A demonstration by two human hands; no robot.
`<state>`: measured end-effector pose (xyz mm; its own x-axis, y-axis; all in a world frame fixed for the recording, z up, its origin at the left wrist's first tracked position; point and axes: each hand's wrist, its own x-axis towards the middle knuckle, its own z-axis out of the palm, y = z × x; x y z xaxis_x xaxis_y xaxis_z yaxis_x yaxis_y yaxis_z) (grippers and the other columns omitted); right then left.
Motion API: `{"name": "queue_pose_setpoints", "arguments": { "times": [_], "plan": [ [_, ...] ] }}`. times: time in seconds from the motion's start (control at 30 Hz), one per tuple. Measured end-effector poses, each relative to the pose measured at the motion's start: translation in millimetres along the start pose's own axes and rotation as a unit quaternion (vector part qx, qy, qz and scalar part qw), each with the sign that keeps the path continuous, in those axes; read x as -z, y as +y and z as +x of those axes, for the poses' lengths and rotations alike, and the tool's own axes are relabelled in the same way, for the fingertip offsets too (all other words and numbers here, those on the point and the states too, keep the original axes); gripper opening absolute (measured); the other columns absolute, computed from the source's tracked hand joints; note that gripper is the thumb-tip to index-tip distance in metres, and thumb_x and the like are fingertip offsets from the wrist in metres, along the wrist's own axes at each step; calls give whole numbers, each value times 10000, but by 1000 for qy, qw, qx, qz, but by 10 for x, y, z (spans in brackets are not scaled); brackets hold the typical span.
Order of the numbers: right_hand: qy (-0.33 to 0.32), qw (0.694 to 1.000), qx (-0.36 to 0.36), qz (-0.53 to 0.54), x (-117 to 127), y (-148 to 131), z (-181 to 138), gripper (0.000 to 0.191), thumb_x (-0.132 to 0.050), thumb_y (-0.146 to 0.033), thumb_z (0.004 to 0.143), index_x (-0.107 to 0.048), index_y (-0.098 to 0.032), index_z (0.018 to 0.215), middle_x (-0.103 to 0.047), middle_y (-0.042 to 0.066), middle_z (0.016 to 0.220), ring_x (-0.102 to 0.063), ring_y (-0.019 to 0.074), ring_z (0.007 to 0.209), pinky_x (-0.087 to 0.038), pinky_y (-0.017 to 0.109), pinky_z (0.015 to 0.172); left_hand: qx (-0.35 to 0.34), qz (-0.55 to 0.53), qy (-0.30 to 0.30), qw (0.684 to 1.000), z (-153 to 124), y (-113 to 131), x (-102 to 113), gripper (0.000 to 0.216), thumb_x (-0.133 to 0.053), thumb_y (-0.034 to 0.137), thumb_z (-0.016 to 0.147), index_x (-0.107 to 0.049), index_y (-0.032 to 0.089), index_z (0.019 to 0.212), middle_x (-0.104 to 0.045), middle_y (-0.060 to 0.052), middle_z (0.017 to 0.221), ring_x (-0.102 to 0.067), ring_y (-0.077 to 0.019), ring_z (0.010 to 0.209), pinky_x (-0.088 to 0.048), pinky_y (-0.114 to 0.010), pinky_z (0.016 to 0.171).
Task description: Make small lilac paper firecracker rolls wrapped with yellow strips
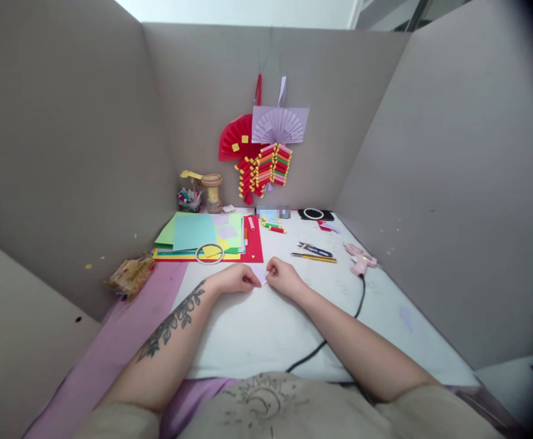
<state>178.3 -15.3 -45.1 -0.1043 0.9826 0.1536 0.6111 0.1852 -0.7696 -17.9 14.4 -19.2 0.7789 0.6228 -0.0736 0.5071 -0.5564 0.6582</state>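
A small piece of pale purple paper (260, 273) is held between my two hands, low over the white tabletop. My left hand (238, 278) pinches its left side with fingers closed. On the other side, my right hand (285, 277) has its fingers curled in and grips the right edge. Part of the paper is hidden behind my fingers. A stack of coloured sheets (188, 231) lies beyond my left hand, with a white ring (197, 253) on its front edge. Past my right hand lie thread snips (314, 249) and a yellow craft knife (316, 258).
A pink glue gun (360, 259) lies at right, its black cord (362, 299) running under my right forearm. Rolled paper tubes (273, 226) and a black phone (325, 214) are at the back. Red and purple fan ornaments (280, 125) hang on the grey partition. A pen holder (189, 201) stands back left.
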Motion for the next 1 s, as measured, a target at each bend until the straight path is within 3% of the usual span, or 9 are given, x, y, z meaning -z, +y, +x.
{"name": "queue_pose_setpoints", "arguments": {
  "times": [0.53,0.73,0.9,1.0],
  "plan": [
    [-8,999,17,-51,-20,2,-8,191,-488,-100,603,-458,-211,755,-514,-54,589,-474,113,552,-312,203,543,11,1,-7,1000,-14,27,16,360,-520,151,678,-713,204,977,-698,-32,935,-612,-149,800,-441,-204,704],
    [7,995,-16,-101,89,5,-2,226,-483,-64,597,-483,-206,774,-504,-43,577,-444,120,558,-270,210,534,15,6,-9,1000,-11,54,19,356,-521,144,664,-714,190,959,-697,-34,920,-604,-149,793,-437,-205,700],
    [25,996,-11,-81,152,85,9,184,-453,-70,639,-518,-198,755,-552,-18,647,-488,130,618,-322,216,584,6,38,14,999,-22,75,18,312,-531,127,643,-700,174,901,-684,-27,867,-579,-143,740,-422,-208,665],
    [11,998,16,-65,136,95,6,184,-444,-75,664,-539,-192,770,-576,-5,695,-500,129,642,-345,224,615,5,85,46,995,-52,100,49,224,-587,224,676,-681,185,875,-663,-33,874,-573,-164,781,-411,-226,681]
  ]
}}
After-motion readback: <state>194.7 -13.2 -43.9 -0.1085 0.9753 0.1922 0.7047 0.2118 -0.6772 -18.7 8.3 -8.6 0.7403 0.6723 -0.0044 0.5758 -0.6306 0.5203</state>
